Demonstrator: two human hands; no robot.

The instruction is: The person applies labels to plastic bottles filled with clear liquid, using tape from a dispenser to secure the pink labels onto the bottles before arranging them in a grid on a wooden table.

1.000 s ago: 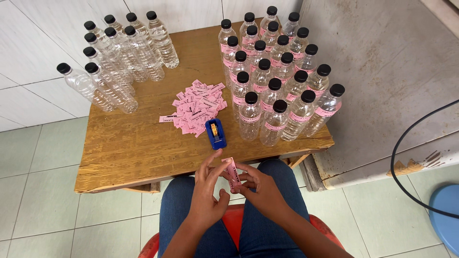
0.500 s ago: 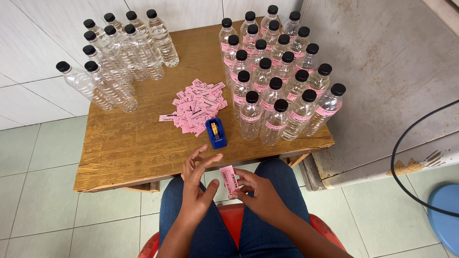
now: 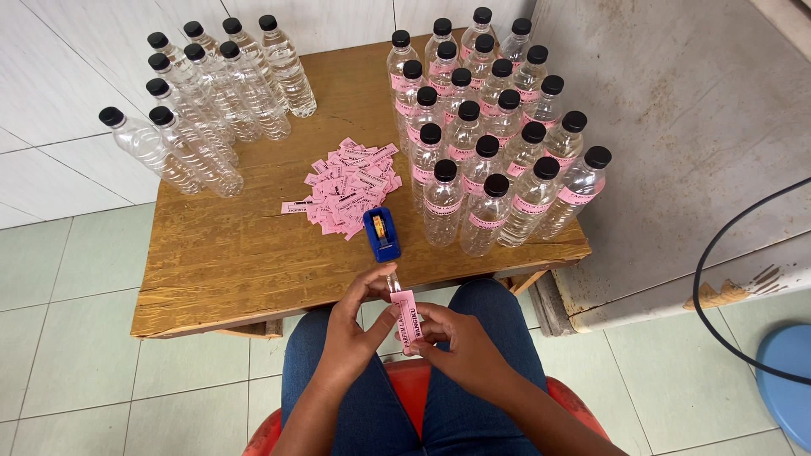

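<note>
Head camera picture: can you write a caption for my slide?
Two hands hold a pink label above the lap, near a wooden table of bottles.

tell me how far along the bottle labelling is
Done: the right-hand group of bottles wears pink bands. In hand: the left hand and right hand hold one pink label over the lap, with a clear strip on it, near the blue tape dispenser. Left: the bare bottles on the table's left side and the pile of loose labels.
</note>
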